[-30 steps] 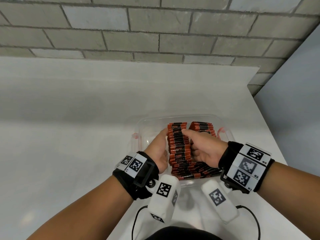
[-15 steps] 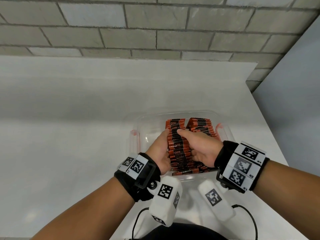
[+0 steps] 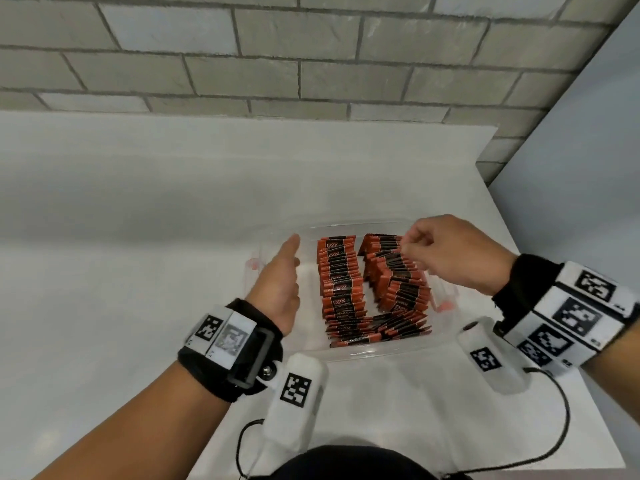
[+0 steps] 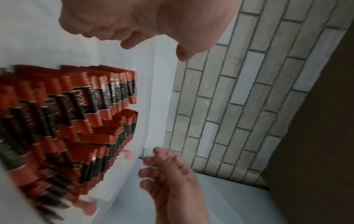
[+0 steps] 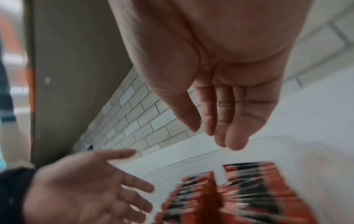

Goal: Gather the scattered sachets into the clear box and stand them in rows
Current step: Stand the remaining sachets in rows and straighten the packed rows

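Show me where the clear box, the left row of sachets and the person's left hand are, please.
clear box (image 3: 377,350): head view, on its near rim.
left row of sachets (image 3: 341,282): head view, on the tops of sachets midway along the row.
left hand (image 3: 278,289): head view, on the back of the hand.

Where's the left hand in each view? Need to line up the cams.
Head: left hand left of centre, flat, fingers pointing away beside the sachets.
Left wrist: top edge, palm and fingertips above the sachets.
Right wrist: bottom left, palm open.
Shared landmark: the grey brick wall, in all three.
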Tool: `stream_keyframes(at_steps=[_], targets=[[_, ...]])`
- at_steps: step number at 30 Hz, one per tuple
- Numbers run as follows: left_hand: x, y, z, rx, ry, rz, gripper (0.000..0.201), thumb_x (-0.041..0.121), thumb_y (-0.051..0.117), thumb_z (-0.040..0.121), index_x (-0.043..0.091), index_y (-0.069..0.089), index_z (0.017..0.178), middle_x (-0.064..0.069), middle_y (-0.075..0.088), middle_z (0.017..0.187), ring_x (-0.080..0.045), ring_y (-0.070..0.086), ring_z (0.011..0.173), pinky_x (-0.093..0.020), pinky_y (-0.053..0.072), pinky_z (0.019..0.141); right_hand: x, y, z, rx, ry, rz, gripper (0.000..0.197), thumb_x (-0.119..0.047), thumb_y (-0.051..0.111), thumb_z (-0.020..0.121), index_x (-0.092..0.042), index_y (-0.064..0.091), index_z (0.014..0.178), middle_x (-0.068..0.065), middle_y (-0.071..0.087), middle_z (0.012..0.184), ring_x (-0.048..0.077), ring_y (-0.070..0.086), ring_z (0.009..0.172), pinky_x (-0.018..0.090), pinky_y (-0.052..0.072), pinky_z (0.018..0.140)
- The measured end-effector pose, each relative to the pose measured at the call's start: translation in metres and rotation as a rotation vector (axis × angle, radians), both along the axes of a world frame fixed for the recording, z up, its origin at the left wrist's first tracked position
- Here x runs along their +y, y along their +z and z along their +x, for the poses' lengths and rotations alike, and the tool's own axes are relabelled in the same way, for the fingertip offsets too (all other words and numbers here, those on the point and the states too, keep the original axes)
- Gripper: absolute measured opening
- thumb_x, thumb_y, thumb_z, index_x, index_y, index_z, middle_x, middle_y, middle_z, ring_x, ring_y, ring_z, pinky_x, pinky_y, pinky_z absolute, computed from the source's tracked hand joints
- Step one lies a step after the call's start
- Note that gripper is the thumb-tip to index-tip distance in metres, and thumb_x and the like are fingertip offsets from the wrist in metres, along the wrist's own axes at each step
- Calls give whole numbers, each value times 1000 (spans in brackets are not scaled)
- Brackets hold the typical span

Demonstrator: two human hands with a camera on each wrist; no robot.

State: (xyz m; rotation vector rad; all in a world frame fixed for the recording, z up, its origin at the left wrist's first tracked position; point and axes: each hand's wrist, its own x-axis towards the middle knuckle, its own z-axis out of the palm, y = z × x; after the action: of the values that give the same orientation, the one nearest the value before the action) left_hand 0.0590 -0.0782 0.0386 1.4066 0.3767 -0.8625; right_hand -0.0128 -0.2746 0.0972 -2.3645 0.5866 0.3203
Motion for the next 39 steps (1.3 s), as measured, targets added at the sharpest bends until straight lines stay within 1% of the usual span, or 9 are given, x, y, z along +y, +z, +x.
stream_keyframes(at_steps=[13,19,21,22,23,26,27,34,39], targets=[[-60,28,-18,-7,-161,-141,68,46,39,100,-1,25,148,-20,27,154,-28,29,142,-37,27,113,8,-29,-22,87,-325,303,28,-5,44,88,-14,38,63,-4,36,56,9,33,44,23,28,48],[-58,30,-13,-68,-171,-87,60,44,38,101,1,35,143,-15,54,133,-17,55,120,-23,43,93,13,-29,-23,74,-290,300,15,-2,41,91,6,50,84,3,61,107,30,62,92,35,51,76],[-50,33,-11,-94,-160,-20,47,43,37,102,6,48,129,-5,69,102,-7,68,82,-17,51,70,13,-26,-25,57,-307,317,22,-3,41,92,8,57,81,11,41,116,27,63,93,33,49,74],[-46,35,-12,-104,-161,28,39,42,36,102,10,55,113,0,70,81,-6,65,61,-15,51,55,14,-25,-25,42,-319,314,26,-3,41,92,1,54,70,-3,55,76,30,61,100,34,48,74],[-43,36,-12,-115,-152,63,35,41,37,102,12,57,100,2,69,68,-7,64,55,-16,49,49,14,-26,-25,38,-327,306,28,-3,40,92,-6,47,65,18,63,112,33,56,112,37,48,77],[-35,28,-8,-91,-87,136,43,43,38,102,7,55,120,-3,61,109,-17,55,116,-27,41,97,18,-30,-22,73,-333,317,18,-2,40,90,-4,44,73,15,39,138,39,56,108,48,46,82],[-33,26,-7,-68,-77,146,50,44,39,101,8,46,135,-9,52,132,-23,40,133,-33,30,108,18,-33,-22,77,-324,335,16,-3,40,89,1,47,76,1,45,95,33,56,88,43,43,73],[-26,6,-4,157,-55,42,67,48,47,95,10,29,147,-19,20,157,-32,21,144,-42,25,111,13,-40,-25,36,-366,367,20,-6,41,92,1,59,87,13,57,82,19,53,75,27,41,65],[-27,-1,-12,226,-149,-25,42,46,48,95,5,57,97,-7,68,76,-20,65,67,-32,49,61,21,-47,-25,27,-364,405,20,-7,42,91,4,58,92,14,57,79,26,55,73,33,46,68]])
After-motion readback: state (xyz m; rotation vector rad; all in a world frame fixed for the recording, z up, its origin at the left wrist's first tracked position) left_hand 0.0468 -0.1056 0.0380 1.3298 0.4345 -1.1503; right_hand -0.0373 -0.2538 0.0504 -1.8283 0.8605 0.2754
